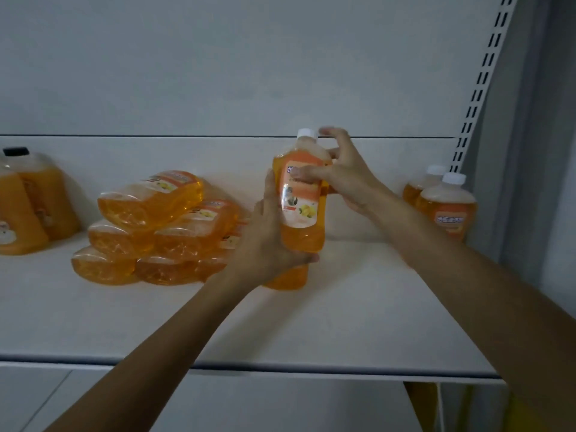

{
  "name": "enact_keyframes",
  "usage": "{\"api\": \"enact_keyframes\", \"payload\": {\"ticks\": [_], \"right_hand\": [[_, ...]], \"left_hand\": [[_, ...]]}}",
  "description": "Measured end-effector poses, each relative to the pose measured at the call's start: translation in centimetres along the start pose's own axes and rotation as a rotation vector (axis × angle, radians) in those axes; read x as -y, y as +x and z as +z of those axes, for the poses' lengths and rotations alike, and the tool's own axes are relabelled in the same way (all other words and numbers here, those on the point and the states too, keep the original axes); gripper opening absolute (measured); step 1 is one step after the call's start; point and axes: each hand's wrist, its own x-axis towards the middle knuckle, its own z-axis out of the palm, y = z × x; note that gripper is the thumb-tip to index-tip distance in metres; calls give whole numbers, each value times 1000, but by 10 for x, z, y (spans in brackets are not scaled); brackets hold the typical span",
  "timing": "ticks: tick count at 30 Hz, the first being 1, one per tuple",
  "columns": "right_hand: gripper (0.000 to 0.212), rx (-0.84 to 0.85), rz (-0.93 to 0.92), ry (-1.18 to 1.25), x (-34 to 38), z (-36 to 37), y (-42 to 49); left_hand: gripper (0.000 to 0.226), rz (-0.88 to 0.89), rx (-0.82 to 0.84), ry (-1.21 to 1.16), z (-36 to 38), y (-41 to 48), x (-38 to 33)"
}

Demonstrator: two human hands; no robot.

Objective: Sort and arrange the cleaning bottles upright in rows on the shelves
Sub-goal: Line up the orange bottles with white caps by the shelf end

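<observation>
Above the shelf (343, 322), near its middle, you hold one orange bottle (300, 210) upright with both hands. Your left hand (268, 241) wraps the lower body from the left, fingers closed around the base. Your right hand (339, 173) grips the upper part from the right, thumb across the label, while the other fingers are spread, some reaching up beside the white cap (307, 133). A second orange bottle (288, 279) shows just under your left hand; whether you hold it or it rests on the shelf, you cannot tell.

To the left, a pile (156, 229) of the same bottles lies on its sides, stacked in about three layers with bottoms facing you. Further left, at the edge, stand two large orange jugs (28, 201), the rear one with a black cap.

At the right end, by the slotted upright (480, 88), two bottles (445, 204) stand upright, one behind the other, white caps up, well apart from the bottle in your hands.
</observation>
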Motion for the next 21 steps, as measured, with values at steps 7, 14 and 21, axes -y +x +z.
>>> {"api": "enact_keyframes", "payload": {"ticks": [7,14,21], "right_hand": [[80,70,-165,-435,5,-66,-38],[76,102,-159,-725,-25,-105,-65],[88,147,-190,-968,-30,-104,-58]], "left_hand": [[109,-58,84,-323,60,-5,-35],[101,2,237,-299,111,-7,-42],[87,-96,170,0,121,-4,-38]]}}
